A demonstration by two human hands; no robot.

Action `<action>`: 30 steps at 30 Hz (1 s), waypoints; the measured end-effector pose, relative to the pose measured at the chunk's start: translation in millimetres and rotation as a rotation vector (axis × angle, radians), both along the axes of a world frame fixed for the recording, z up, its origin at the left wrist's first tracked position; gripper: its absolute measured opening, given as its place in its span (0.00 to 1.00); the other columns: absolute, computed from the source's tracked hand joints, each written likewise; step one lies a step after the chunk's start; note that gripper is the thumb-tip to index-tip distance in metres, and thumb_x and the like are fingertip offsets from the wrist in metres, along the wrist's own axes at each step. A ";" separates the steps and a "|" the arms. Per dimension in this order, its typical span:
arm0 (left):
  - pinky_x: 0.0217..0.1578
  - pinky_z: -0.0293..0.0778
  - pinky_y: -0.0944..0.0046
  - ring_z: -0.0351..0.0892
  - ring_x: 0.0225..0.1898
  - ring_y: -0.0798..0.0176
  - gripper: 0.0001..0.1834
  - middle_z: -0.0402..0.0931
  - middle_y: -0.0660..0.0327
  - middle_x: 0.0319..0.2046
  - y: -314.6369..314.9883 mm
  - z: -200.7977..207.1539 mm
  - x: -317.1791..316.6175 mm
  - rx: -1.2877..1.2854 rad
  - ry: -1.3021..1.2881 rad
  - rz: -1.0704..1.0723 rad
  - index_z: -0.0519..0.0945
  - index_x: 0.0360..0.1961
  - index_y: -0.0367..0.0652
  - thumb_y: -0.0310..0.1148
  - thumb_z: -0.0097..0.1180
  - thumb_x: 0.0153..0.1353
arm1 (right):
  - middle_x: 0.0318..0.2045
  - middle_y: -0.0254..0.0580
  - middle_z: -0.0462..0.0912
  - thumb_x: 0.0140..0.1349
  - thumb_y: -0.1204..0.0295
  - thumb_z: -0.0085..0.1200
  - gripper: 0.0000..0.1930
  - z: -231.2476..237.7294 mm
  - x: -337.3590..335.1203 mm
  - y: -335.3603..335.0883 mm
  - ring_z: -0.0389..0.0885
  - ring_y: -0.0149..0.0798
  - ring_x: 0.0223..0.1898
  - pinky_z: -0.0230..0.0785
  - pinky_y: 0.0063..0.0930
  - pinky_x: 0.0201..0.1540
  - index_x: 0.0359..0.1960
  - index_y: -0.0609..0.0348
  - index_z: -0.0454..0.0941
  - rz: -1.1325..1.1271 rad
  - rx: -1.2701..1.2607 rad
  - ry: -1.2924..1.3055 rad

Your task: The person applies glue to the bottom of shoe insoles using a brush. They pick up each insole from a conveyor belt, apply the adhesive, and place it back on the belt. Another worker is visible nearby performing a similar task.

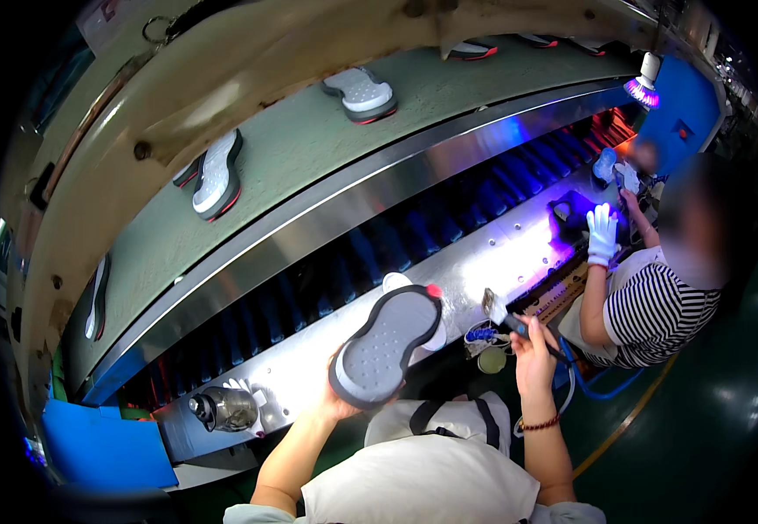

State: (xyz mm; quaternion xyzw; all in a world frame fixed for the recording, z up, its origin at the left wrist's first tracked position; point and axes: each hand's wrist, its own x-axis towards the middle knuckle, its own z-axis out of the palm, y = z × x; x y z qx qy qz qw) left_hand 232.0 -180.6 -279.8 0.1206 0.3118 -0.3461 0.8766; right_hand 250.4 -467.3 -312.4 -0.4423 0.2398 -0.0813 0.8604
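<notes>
— What is nearest?
— A pale apron fills the bottom centre of the frame, with a forearm reaching up on each side of it.

— What is the left hand doing?
— The left hand, just left of the lower centre, grips a grey sole by its lower end. The sole is at the centre, tilted toward the upper right, with a dark rim, rows of small dots and a red patch at its top end. A white shape shows partly behind it.

— And the right hand?
— The right hand, right of centre, has its fingers closed around the dark handle of a brush. The brush head points to the upper left, apart from the sole. A beaded bracelet circles the wrist.

— What lies around them?
— A round cup sits just below the brush. Beyond the hands, a metal bench slants across the frame, bearing a bottle at lower left.

— Farther off?
— At right, a co-worker in stripes raises a hand in a white glove. A green belt crosses the top, carrying more soles. A purple-lit lamp hangs at upper right.
</notes>
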 end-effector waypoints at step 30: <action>0.58 0.54 0.56 0.50 0.59 0.47 0.64 0.48 0.46 0.58 -170.0 87.2 403.3 2.068 -0.862 -0.120 0.32 0.62 0.38 0.41 0.69 0.34 | 0.34 0.47 0.79 0.60 0.72 0.48 0.08 -32.3 -5.3 -40.6 0.76 0.30 0.26 0.67 0.19 0.30 0.35 0.65 0.74 0.135 0.135 0.125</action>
